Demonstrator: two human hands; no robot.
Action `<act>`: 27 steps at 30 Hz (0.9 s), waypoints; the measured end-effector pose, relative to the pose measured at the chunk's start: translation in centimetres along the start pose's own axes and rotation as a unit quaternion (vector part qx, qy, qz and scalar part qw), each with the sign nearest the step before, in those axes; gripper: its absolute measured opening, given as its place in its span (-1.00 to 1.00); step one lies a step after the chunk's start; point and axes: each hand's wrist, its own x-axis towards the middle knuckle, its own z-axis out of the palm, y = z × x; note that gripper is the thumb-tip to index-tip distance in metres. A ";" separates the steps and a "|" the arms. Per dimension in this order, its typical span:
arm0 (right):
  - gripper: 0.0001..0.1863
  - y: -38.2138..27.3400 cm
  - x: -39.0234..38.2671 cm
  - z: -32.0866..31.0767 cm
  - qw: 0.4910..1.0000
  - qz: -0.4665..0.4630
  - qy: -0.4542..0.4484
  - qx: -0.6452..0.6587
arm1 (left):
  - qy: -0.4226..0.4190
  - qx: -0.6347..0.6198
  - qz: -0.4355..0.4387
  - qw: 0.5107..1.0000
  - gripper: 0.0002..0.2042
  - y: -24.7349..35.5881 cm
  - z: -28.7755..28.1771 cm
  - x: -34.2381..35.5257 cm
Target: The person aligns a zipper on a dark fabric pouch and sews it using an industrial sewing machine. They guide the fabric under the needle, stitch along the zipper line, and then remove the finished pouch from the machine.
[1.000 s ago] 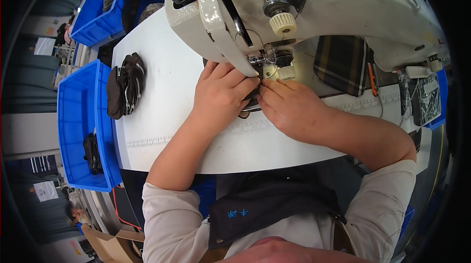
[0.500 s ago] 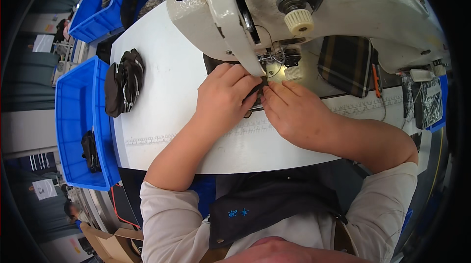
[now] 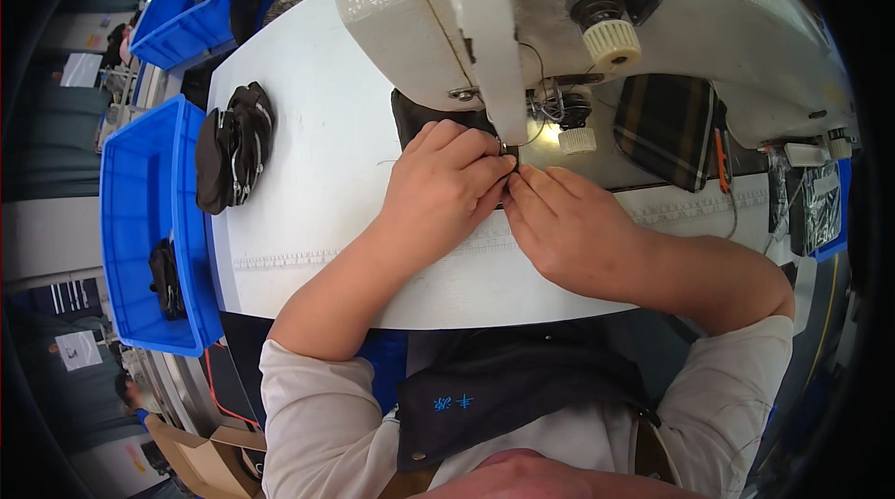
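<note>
A white sewing machine [image 3: 550,24] arches over the work, its lit needle area just ahead of my fingertips. Under its head lies a piece of dark brown fabric [image 3: 419,115], mostly covered by the machine and my hands. My left hand [image 3: 446,177] is closed over the fabric, thumb and forefinger pinching its edge beside the presser foot. Close against it, my right hand [image 3: 573,227] has its fingers pressed together on the same edge. The fabric between the fingertips is largely hidden.
Folded dark pieces [image 3: 235,147] lie stacked at left on the white table [image 3: 312,173]. A blue bin [image 3: 140,219] beside the table holds a dark piece. Right of the needle are a plaid fabric piece [image 3: 667,126] and an orange-handled tool [image 3: 722,162]. A printed ruler strip [image 3: 289,259] crosses the table.
The view has shifted slightly, so the machine appears farther right. My left finger and thumb have drawn together at the fabric edge, and less dark material shows below my fingertips.
</note>
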 end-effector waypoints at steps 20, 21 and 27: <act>-0.68 1.1 0.8 1.1 0.997 0.045 0.005 0.061 | 0.004 0.075 -0.032 0.997 -0.70 0.1 0.6 0.1; -0.67 1.1 0.9 1.1 0.997 0.046 0.012 0.056 | 0.003 0.080 -0.032 0.996 -0.70 0.1 0.6 0.1; -0.67 1.0 0.9 1.1 0.997 0.054 0.030 0.047 | -0.001 0.069 -0.019 0.997 -0.69 -0.2 0.4 0.0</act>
